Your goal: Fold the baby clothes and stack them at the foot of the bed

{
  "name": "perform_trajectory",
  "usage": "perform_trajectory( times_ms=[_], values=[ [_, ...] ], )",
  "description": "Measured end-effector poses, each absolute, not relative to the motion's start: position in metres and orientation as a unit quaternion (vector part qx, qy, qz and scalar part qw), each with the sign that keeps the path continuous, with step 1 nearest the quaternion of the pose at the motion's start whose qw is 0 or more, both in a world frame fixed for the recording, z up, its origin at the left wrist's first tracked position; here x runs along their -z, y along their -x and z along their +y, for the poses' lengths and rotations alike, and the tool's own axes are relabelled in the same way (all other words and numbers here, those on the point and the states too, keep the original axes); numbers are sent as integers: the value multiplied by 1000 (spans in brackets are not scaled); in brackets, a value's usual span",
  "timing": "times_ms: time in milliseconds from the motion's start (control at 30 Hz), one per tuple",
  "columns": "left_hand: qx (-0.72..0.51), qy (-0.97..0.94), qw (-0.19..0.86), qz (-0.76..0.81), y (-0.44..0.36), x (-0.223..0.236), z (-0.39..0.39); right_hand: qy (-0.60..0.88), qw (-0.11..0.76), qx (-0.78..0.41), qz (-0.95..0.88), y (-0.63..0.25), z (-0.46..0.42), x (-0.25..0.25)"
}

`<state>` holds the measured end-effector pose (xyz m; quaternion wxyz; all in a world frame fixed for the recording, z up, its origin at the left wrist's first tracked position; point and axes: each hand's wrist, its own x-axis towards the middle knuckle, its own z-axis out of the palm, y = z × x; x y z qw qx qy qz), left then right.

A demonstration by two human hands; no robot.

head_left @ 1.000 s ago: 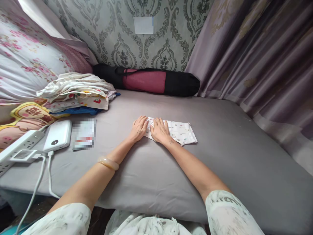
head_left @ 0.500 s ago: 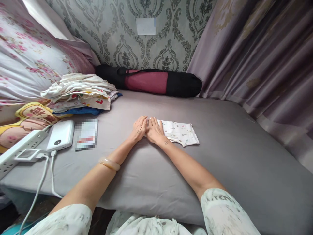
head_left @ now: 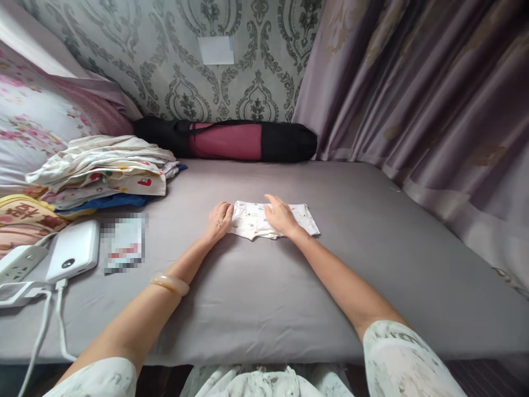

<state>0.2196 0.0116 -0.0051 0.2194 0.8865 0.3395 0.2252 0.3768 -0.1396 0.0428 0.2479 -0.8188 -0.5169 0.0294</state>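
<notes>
A small folded garment [head_left: 248, 219], white with a scattered little print, lies flat on the grey sheet [head_left: 268, 298], reaching from beside the left hand's fingers to beyond the right hand. The left hand [head_left: 220, 220] is at the garment's left end, palm down, its fingers bent and side by side; whether they pinch the edge cannot be told. The right hand [head_left: 282, 216] is over the garment's middle, its fingers partly spread and not closed on anything; whether it presses on the fabric is unclear. Below the left hand, a pale bangle [head_left: 170, 284] circles the forearm. Well to the left of that hand lies a packet [head_left: 125, 242], blurred by pixelation, and past it a white power bank [head_left: 74, 251] with a white cable [head_left: 61, 325] plugged in. Farther left is a white power strip [head_left: 22, 263] with a charger [head_left: 20, 294]. Up and left from the left hand, a loose pile of clothes [head_left: 103, 171] sits near a yellow cushion [head_left: 28, 218]. Beyond both hands, a long black and dark pink bag [head_left: 225, 141] lies along the patterned wall [head_left: 256, 88], and a purple curtain [head_left: 413, 110] hangs to the right.
</notes>
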Motion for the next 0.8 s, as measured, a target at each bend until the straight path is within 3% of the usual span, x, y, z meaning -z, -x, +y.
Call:
perform_trajectory(
  times_ms=[233,367,533,800],
  values=[
    [-145,-869,150,449,-226,-9,15,932,138,-46,-331,-470,-223,-53],
    [-69,-862,175,470,-231,-25,11,951,101,-81,-281,-475,-236,-47],
    [-32,-832,252,493,-239,-36,4,943,127,-76,-297,-456,-224,-41],
    [-121,-776,388,483,-240,-34,2,928,247,-127,-247,-453,-209,-39]
  ],
)
